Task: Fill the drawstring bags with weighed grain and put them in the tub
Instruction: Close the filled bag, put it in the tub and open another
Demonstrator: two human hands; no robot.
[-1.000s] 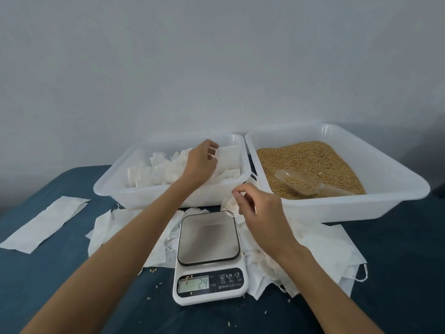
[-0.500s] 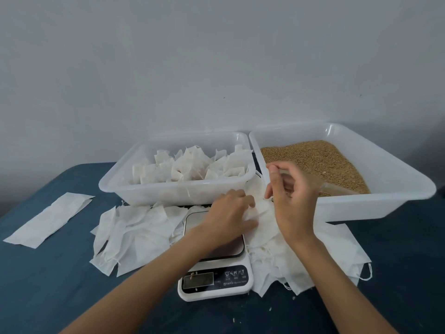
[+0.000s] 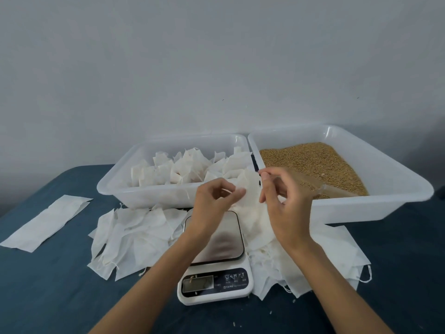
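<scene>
Left hand: fingers curled, pinching one edge of an empty drawstring bag. Right hand: thumb and forefinger pinching the bag's opposite upper edge. The bag hangs between both hands, lifted off the table.

Below the hands: kitchen scale, its steel platform bare, its display unreadable.

Under and outward of the right wrist: heap of empty bags. Outward of the left forearm: a second spread of empty bags.

Beyond the left hand: tub holding filled bags. Beyond the right hand: tray of grain, a clear scoop lying in it.

Far left of the left arm: folded white sheet on the blue table.
</scene>
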